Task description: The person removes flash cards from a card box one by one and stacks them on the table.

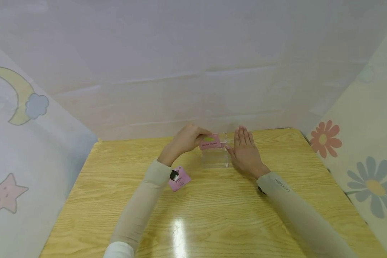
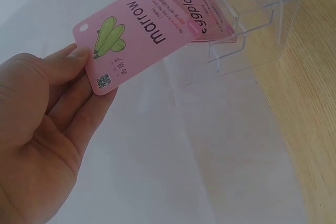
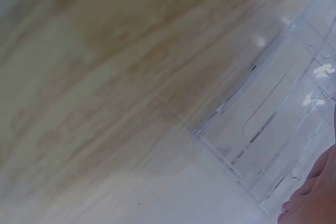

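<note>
My left hand pinches one end of a pink card printed "marrow" with a picture of green vegetables. The card's other end overlaps the top of a clear acrylic card holder in the left wrist view. Behind it, a pink "eggplant" card stands in the holder's back part. My right hand lies with straight fingers along the holder's right side, its thumb toward the holder. In the right wrist view the stepped slots of the holder show beside a bit of that hand.
A pink "yam" card lies on the wooden table, just right of my left forearm. A pale wall sheet rises behind the table's back edge, close behind the holder. Decorated side sheets flank the table.
</note>
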Motion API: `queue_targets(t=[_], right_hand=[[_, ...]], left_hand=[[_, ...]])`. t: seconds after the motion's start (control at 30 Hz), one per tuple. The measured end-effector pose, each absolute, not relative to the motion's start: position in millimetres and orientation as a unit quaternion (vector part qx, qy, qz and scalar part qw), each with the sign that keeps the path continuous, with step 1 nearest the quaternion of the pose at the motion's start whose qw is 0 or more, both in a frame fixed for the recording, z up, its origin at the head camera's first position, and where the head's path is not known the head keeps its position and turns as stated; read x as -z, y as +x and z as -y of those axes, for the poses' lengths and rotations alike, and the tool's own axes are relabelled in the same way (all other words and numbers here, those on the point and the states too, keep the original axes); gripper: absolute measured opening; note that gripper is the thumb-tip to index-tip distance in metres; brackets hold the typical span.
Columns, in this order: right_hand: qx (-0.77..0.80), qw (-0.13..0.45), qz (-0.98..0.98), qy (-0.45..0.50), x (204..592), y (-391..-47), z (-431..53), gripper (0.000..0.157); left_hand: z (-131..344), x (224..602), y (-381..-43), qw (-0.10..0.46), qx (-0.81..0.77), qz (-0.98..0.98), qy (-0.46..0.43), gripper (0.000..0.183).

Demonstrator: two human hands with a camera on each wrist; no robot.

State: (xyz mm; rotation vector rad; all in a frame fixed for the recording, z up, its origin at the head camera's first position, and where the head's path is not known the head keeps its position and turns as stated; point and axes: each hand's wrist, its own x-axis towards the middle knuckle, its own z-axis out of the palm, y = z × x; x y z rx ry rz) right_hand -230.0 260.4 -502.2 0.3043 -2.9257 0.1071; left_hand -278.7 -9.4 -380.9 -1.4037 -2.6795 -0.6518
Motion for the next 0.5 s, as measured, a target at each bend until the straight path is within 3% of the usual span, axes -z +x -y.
queue_targets(t=[0.5], right_hand=[[-0.037,0.092,0.990,0.105,504,-231,-261,0.085]], left_hand=[[25,388,-280,0.000,0.265,0.857,-0.442,0.026]])
